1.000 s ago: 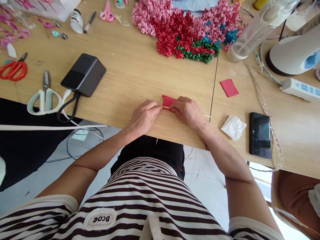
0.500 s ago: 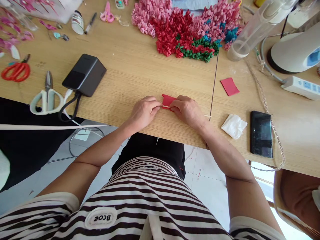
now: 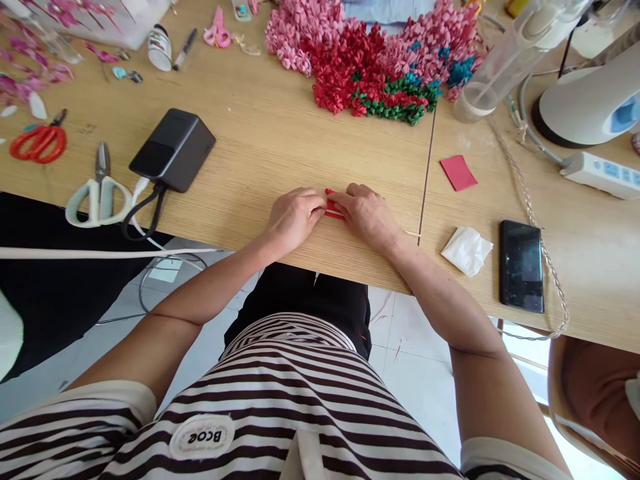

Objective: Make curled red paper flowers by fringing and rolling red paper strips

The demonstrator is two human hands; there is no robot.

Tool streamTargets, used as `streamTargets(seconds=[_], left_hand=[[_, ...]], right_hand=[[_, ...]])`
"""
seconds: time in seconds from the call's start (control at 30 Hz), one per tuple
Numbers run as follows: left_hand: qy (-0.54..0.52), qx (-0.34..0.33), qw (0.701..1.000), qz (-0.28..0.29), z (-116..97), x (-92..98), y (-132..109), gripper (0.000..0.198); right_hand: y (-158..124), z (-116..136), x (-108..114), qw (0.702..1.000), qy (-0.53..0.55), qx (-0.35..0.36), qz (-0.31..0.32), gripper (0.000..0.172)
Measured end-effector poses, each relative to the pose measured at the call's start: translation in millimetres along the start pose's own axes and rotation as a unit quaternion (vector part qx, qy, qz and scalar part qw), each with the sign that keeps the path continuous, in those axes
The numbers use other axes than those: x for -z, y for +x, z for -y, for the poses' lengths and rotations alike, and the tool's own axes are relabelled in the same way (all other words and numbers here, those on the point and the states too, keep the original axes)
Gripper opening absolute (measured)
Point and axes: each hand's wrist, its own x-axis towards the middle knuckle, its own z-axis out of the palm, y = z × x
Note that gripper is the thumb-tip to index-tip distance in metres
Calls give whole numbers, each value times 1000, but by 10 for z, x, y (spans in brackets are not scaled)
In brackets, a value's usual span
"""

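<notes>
Between my hands, by the table's front edge, lies a small red sheet [image 3: 332, 207]; whether it is paper, foam or cloth I cannot tell. A thin pale stick [image 3: 413, 233] runs across it and comes out past my right wrist. My left hand [image 3: 296, 215] pinches at the left end of the sheet, fingers together. From the right, my right hand [image 3: 369, 217] has its fingers closed over the sheet, hiding much of it. Off to the right, a second red square [image 3: 459, 173] lies flat on the table.
Crumpled white tissue [image 3: 467, 251] and a black phone [image 3: 521, 266] lie at right. White-handled scissors [image 3: 99, 193], red-handled scissors [image 3: 39, 143] and a dark box with cables [image 3: 173, 150] are at left. Bunched pink, red and green trim [image 3: 350, 63] lies behind, near a clear bottle [image 3: 505, 60].
My right hand's fingers have shifted slightly left and up over the red sheet, so less of it shows. My left hand has moved slightly right, still at the sheet's left end.
</notes>
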Motion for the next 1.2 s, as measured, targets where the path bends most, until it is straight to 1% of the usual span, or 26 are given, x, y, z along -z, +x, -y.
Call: streamTargets(seconds=[0.13,0.3,0.43,0.6,0.77,0.87,1.03,1.2], left_hand=[[-7,-18,1000,14,26,10,40,20],[-13,-35,999,17,62,26,39,21],[-13,-48,998,37,98,38,27,24],[14,-69,996,53,121,32,37,34],[38,-76,994,65,81,44,46,33],[33,-73,995,53,71,45,20,32],[12,-70,997,-3,65,14,-78,34],[16,-71,997,6,40,-3,-118,33]], right_hand=[[4,8,12,1000,6,0,1,38],[4,27,27,1000,10,-5,9,38],[4,30,28,1000,16,-6,10,38],[-27,10,84,998,65,-8,-10,34],[-33,-21,90,996,82,-6,-16,29],[-21,-24,67,996,89,-7,-13,26],[-26,-15,63,995,94,-14,-7,27],[-31,-8,66,995,93,-20,-5,27]])
